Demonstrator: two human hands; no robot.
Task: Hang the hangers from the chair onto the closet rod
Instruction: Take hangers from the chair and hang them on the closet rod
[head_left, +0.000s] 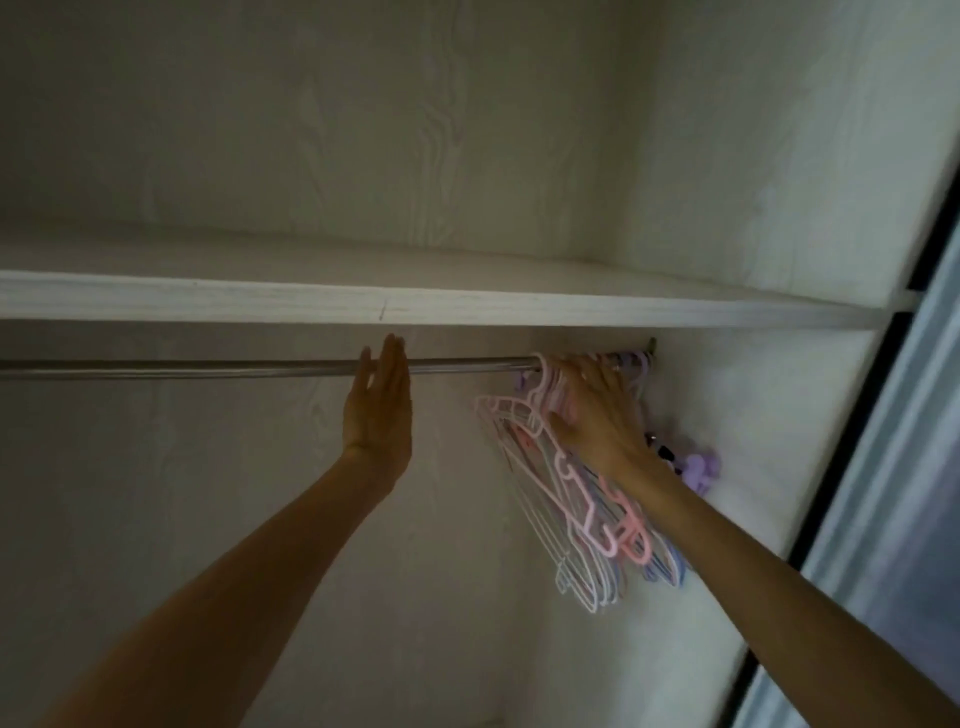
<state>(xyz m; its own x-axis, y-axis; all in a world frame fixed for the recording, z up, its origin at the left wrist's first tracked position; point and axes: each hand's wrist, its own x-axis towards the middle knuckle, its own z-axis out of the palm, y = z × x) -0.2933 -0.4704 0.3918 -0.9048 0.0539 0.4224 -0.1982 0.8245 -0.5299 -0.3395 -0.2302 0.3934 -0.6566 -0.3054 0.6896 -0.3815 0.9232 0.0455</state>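
A metal closet rod (208, 368) runs left to right under a white shelf. Several plastic hangers (566, 499), pink, white and pale purple, hang bunched at the rod's right end by the side wall. My right hand (597, 410) lies flat against the bunch near the hooks, fingers spread and pressing on it. My left hand (379, 410) is raised in front of the rod's middle, fingers straight and together, holding nothing. The chair is out of view.
A white shelf (467, 306) sits just above the rod. The closet's right side wall (727, 441) stands directly behind the hangers. A dark door frame and pale sliding door (893, 467) border the right. A purple clip-like object (701, 467) hangs by the wall.
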